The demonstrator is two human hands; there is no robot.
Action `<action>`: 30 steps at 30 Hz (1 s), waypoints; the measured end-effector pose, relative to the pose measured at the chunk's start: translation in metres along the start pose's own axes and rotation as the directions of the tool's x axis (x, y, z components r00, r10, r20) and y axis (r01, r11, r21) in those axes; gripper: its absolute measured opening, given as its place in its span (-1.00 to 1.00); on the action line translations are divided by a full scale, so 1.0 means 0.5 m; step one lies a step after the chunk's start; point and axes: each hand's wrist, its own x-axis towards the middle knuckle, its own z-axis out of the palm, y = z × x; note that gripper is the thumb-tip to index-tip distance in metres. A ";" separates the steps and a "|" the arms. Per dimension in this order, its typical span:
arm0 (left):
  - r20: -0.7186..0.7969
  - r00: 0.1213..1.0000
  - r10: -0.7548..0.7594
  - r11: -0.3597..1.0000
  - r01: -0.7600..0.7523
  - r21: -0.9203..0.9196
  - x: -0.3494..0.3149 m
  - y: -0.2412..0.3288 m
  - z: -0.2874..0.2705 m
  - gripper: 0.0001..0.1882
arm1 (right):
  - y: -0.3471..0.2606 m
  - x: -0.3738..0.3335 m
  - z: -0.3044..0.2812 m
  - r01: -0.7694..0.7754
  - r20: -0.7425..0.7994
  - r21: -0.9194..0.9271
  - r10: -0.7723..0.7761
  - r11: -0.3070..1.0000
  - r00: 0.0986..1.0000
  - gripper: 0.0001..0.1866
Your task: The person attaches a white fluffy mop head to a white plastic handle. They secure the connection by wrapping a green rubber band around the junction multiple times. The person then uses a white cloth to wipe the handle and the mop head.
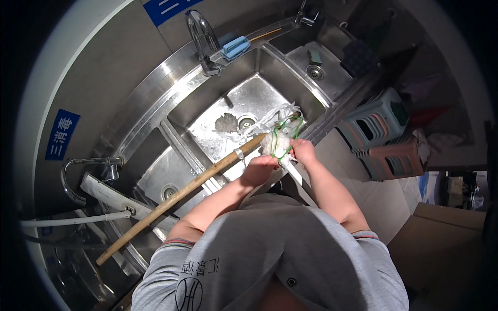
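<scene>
A long wooden pole (181, 193) slants across the sinks, its upper end at a bundle of white cloth strips (274, 144). Green cord (281, 125) loops around the bundle. At the bundle's near side my left hand (261, 170) is closed, fingertips pinching at the cord. My right hand (304, 151) pinches the cord from the right, close to the left hand. Some white strips trail into the middle sink basin (207, 116). One pale strip (294, 175) hangs down below my hands. A thin white tie (238, 153) wraps the pole below the bundle.
A greyish wad (226, 123) lies by the middle drain (246, 123). Behind stand a curved faucet (199, 39) and a blue brush (236, 47). Stacked plastic stools (373, 122) are at the right, a cardboard box (441, 233) at lower right. Another faucet (72, 179) and a white hose (78, 220) are left.
</scene>
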 end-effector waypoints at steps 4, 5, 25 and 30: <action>0.058 0.998 -0.028 0.994 0.034 -0.103 -0.004 0.002 -0.010 -0.73 | 0.017 0.011 -0.006 -0.055 0.042 0.149 0.049 0.987 0.998 -0.71; 0.112 0.992 -0.052 0.975 0.075 -0.210 -0.002 0.009 -0.012 -0.72 | 0.015 0.014 -0.006 -0.052 0.056 0.185 0.042 0.981 0.998 -0.72; -0.148 0.986 0.072 0.997 -0.067 0.041 0.080 0.000 0.047 -0.71 | 0.006 -0.075 -0.006 -0.020 0.154 0.788 -0.165 0.615 0.974 -0.87; -0.177 0.978 0.114 0.977 -0.078 0.201 0.073 0.021 0.047 -0.68 | 0.009 -0.085 -0.010 0.063 0.050 0.684 -0.134 0.726 0.990 -0.92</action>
